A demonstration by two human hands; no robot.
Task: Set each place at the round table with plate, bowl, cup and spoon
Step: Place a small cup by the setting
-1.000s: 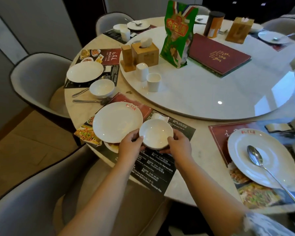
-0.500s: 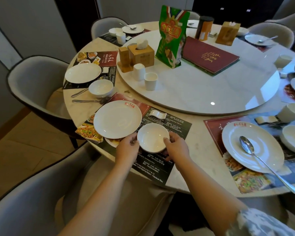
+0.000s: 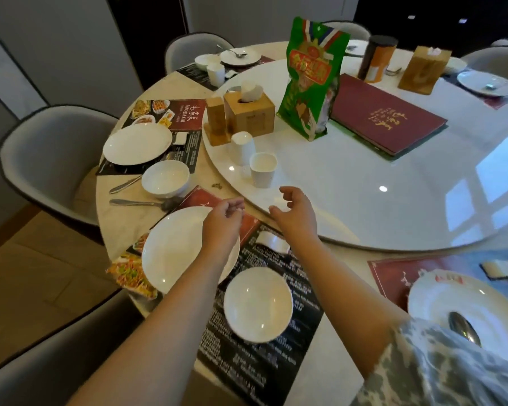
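A white bowl (image 3: 258,303) rests on the dark placemat (image 3: 264,361) at the near place, to the right of a white plate (image 3: 173,250). Both my hands hover past it, above the mat's far end. My left hand (image 3: 223,221) is loosely curled with nothing in it. My right hand (image 3: 295,212) is open, fingers apart, near the turntable's rim. A small white spoon rest (image 3: 274,241) lies between my forearms. Two white cups (image 3: 263,168) stand on the turntable just beyond my hands. Two spoons (image 3: 141,202) lie at the place to the left.
The marble turntable (image 3: 393,183) carries a wooden tissue box (image 3: 248,112), a green bag (image 3: 313,80), a red menu (image 3: 387,118) and containers. The left place has a plate (image 3: 137,143) and a bowl (image 3: 165,178). A plate with a spoon (image 3: 464,326) sits at right. Grey chairs (image 3: 41,159) ring the table.
Both hands let go of the bowl, which now rests on the placemat, and moved forward toward the turntable and its cups. The view shifted closer to the table.
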